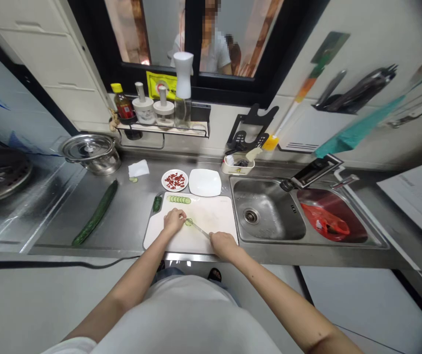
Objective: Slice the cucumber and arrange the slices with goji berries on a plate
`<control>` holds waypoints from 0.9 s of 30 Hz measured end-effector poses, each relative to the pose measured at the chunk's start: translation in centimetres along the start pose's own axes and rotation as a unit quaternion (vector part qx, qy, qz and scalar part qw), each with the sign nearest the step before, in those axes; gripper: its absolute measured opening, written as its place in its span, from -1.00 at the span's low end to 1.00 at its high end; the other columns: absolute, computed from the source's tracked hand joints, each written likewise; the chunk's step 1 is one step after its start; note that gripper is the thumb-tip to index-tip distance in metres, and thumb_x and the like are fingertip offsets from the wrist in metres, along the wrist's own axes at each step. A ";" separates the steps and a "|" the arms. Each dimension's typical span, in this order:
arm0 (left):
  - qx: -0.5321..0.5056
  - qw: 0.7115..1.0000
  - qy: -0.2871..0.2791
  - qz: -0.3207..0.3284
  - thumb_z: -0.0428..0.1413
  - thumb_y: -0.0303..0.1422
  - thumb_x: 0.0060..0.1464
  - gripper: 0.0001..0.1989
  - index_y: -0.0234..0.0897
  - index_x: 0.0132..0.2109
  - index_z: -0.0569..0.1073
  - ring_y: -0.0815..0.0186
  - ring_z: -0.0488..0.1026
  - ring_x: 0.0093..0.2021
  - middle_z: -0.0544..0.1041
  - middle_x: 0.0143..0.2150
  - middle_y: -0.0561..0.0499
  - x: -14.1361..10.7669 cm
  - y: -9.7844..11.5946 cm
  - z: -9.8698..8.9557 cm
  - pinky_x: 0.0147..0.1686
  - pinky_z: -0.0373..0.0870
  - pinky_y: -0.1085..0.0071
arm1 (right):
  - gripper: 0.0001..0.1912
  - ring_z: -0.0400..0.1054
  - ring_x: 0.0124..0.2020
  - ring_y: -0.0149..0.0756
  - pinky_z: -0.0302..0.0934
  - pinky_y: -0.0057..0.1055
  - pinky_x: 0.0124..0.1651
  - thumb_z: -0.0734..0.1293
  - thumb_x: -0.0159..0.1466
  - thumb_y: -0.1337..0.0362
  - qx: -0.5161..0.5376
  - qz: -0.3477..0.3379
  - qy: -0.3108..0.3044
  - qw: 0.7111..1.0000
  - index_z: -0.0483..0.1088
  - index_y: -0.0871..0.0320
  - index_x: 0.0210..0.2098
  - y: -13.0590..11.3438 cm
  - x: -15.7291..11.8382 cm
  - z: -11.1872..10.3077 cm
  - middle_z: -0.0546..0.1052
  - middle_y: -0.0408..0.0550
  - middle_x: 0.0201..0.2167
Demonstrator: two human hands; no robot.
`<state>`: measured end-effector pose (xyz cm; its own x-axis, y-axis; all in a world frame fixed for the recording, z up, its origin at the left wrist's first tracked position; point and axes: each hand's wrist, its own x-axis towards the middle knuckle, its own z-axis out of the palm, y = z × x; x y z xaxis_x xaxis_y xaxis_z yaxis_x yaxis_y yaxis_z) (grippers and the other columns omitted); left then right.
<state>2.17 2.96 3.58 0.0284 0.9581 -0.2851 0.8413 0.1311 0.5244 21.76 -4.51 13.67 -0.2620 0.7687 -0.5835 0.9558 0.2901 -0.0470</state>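
On the white cutting board (pixel 211 241) lie a couple of thin cucumber slices (pixel 189 222), close to the middle. My left hand (pixel 174 221) has its fingers pinched at the left edge of these slices. In my right hand (pixel 224 245) is the handle of a knife (pixel 201 230), its blade pointing left with the tip at the slices. A row of overlapping cucumber slices (pixel 179 199) lies along the board's far edge. The dark green end piece of a cucumber (pixel 157 203) rests at the board's upper left corner.
A whole cucumber (pixel 98 211) lies left of the board. Behind it stand a plate of chopped red pieces (pixel 175 181), a white plate (pixel 205 182) and a lidded steel pot (pixel 95 153). The double sink (pixel 269 236) is at right, with a red bag (pixel 326 222) inside.
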 end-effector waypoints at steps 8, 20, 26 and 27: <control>-0.002 1.000 0.000 0.001 0.12 -0.33 0.04 -0.91 -0.16 -0.30 0.52 0.32 0.37 -0.15 0.45 -0.20 0.05 -0.1 0.1 -0.1 -0.21 0.21 0.45 | -0.68 0.43 -0.10 -0.16 0.24 -0.30 -0.10 0.11 0.28 0.42 -0.009 0.015 0.000 1.000 0.40 0.23 -0.07 0.0 0.1 -0.3 0.52 0.23 -0.15; 0.002 1.000 0.003 0.002 0.12 -0.31 0.03 -0.91 -0.15 -0.30 0.52 0.30 0.37 -0.15 0.44 -0.21 0.05 0.1 0.0 0.1 -0.22 0.21 0.44 | -0.67 0.45 -0.14 -0.12 0.26 -0.29 -0.16 0.10 0.26 0.43 0.017 -0.002 -0.013 1.000 0.43 0.26 -0.11 0.0 -0.1 -1.0 0.52 0.26 -0.16; 0.005 1.000 0.006 -0.008 0.12 -0.31 0.04 -0.90 -0.14 -0.30 0.52 0.29 0.38 -0.14 0.44 -0.21 0.05 0.1 0.0 0.2 -0.20 0.22 0.42 | -0.67 0.45 -0.14 -0.12 0.25 -0.29 -0.17 0.09 0.27 0.40 0.028 0.004 -0.015 0.999 0.42 0.26 -0.11 0.2 0.1 -0.4 0.53 0.24 -0.16; 0.005 1.000 0.006 -0.006 0.11 -0.31 0.04 -0.90 -0.14 -0.30 0.52 0.29 0.38 -0.14 0.45 -0.21 0.05 0.1 0.0 0.2 -0.20 0.22 0.42 | -0.67 0.45 -0.15 -0.12 0.25 -0.29 -0.17 0.09 0.27 0.40 0.030 0.005 -0.013 0.999 0.42 0.25 -0.10 0.2 0.1 -0.3 0.53 0.23 -0.16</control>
<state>2.25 3.00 3.38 0.0122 0.9594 -0.2819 0.8469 0.1400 0.5129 21.88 -4.19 13.83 -0.2486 0.7560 -0.6055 0.9651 0.2467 -0.0882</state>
